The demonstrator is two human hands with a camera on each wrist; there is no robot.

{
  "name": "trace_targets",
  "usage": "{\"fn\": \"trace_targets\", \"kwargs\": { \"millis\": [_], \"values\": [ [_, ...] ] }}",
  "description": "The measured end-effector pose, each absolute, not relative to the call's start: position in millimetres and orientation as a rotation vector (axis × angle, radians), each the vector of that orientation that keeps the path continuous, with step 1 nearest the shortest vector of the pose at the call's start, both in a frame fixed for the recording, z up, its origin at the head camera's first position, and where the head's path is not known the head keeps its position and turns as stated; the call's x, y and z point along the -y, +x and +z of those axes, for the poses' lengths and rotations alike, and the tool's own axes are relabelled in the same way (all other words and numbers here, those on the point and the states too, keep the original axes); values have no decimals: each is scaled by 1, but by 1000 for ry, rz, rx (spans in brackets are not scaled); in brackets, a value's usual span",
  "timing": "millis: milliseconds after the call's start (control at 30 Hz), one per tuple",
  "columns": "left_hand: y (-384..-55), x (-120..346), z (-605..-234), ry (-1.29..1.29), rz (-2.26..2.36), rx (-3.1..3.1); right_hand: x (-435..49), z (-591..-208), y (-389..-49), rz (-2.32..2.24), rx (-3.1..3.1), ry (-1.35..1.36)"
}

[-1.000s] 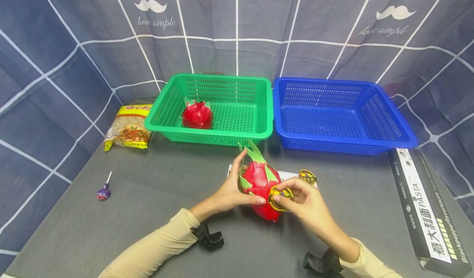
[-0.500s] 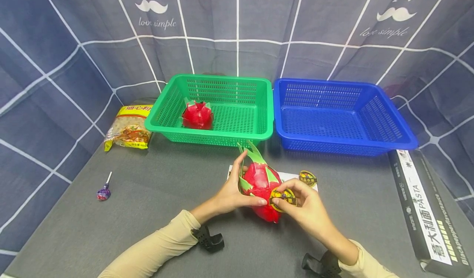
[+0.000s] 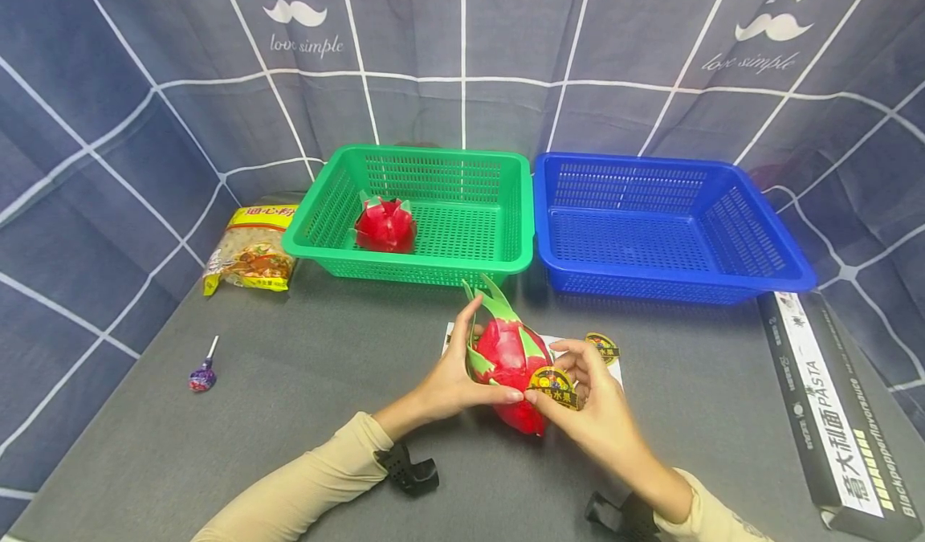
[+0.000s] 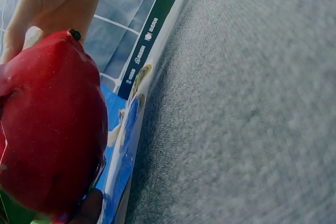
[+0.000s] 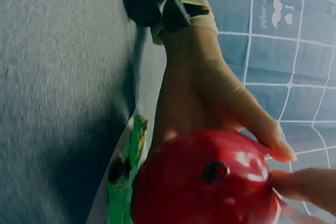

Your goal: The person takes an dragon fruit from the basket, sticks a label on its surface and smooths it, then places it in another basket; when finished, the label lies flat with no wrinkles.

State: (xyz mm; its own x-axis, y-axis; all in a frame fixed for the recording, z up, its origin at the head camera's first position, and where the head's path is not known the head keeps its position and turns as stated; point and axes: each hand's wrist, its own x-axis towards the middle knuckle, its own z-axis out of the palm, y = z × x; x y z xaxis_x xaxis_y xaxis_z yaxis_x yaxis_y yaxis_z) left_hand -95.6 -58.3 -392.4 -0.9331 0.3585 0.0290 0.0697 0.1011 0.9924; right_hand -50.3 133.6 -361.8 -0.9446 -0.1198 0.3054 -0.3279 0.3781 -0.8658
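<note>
A red dragon fruit (image 3: 506,348) with green leaf tips lies tilted in front of me. My left hand (image 3: 454,381) grips its left side, the thumb across its front. A round black-and-gold sticker (image 3: 555,383) covers part of the fruit's right side and juts past it. My right hand (image 3: 603,405) has its thumb on the sticker's lower left edge, with fingers curled behind it. Both thumbs nearly meet; in the right wrist view they touch the glossy fruit (image 5: 202,182). Beneath lies a white sheet (image 3: 614,369) bearing another round sticker (image 3: 603,348).
Behind stand a green basket (image 3: 405,265) with another dragon fruit (image 3: 386,225) inside and a blue basket (image 3: 672,285). On the left are a pasta bag (image 3: 253,249) and a lollipop (image 3: 203,377). A long black pasta box (image 3: 838,405) lies on the right.
My right thumb has moved left and down to the sticker's edge, and the fingers have spread toward the fruit's right side. The sticker lies flatter. My left hand stays put.
</note>
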Motion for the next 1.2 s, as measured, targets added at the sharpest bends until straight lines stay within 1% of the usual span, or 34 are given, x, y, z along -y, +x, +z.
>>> {"fn": "trace_targets", "kwargs": {
  "millis": [167,333,533,700,967,1200],
  "values": [
    [-94,58,-392,432,1932,-2168,-134,-362,-51,1557,2472,368],
    [-92,57,-391,403,1999,-2175,-133,-361,-51,1612,2438,305],
    [-87,53,-390,345,2090,-2144,-127,-366,-50,1755,2303,241],
    [-83,51,-391,346,2126,-2168,-123,-373,-50,1936,2231,204],
    [-81,48,-394,391,2163,-2236,-117,-381,-45,1996,2300,159],
    [-78,47,-393,368,2114,-2288,-114,-389,-43,2082,2285,130]
  ]
}}
